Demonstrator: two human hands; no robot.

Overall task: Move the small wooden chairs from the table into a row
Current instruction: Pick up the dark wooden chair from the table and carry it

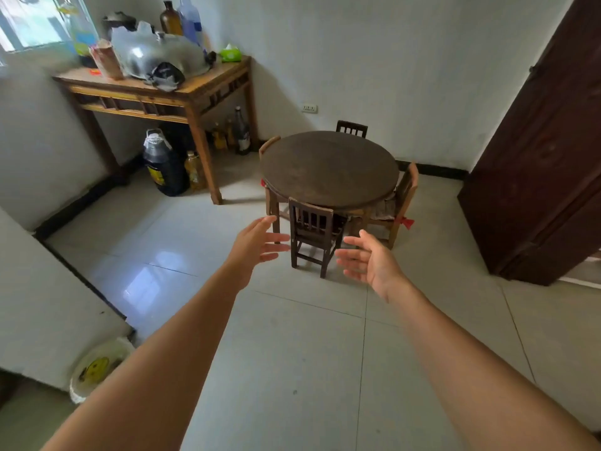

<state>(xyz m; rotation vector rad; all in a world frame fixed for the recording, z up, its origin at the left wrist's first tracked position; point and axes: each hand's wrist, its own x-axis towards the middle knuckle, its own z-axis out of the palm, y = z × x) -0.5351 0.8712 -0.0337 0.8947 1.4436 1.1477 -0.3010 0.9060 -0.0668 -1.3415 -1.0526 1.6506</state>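
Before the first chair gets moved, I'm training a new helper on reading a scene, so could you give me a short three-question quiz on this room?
1. True or false: the left hand already grips the nearest dark chair.
2. How many small chairs can be seen around the round table?
3. Multiple choice: where is the green tissue pack? A) on the round table B) on the side table by the wall C) on the floor

Key
1. False: both hands, the right hand too, are open and apart from the chair.
2. Four: the nearest dark chair, far chair, left chair and right chair.
3. B
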